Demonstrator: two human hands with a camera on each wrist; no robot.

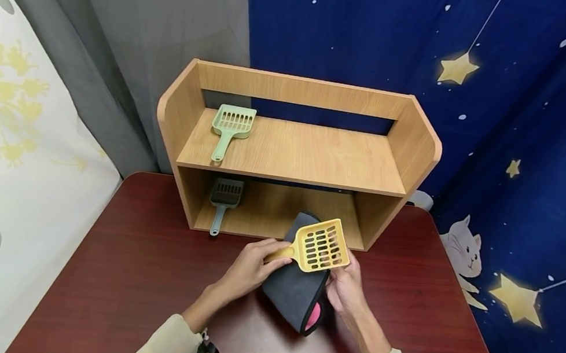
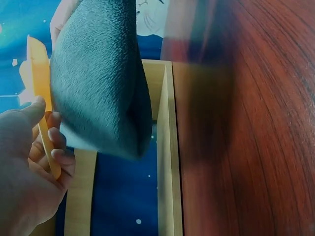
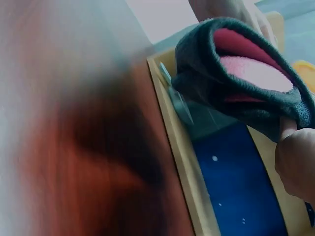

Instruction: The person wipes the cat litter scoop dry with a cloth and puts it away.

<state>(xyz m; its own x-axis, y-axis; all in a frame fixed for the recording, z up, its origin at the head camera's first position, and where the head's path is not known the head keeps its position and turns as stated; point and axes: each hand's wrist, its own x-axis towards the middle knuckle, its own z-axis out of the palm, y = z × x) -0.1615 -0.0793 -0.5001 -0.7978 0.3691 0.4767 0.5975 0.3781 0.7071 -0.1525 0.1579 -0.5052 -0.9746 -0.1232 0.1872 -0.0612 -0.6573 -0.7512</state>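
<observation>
My left hand [image 1: 250, 267] grips the handle of a yellow slotted litter scoop [image 1: 299, 249], its head pointing right and its slots facing up. Directly below the scoop hangs a folded grey fleece piece [image 1: 289, 295] with dark edging. My right hand [image 1: 347, 284] holds this fleece by its right side, near the scoop's far edge. The right wrist view looks into its open end, where a pink lining [image 3: 256, 73] shows. In the left wrist view, the thumb and fingers wrap the scoop handle [image 2: 49, 152] beside the fleece. Some right fingers are hidden behind the fabric.
A two-tier wooden shelf [image 1: 296, 152] stands at the back of the dark red table [image 1: 145, 277]. On its upper tier at left lies a green scoop [image 1: 224, 145]; below it, a blue-grey scoop [image 1: 218, 217] lies on the lower tier. Curtains [image 1: 331, 25] hang behind.
</observation>
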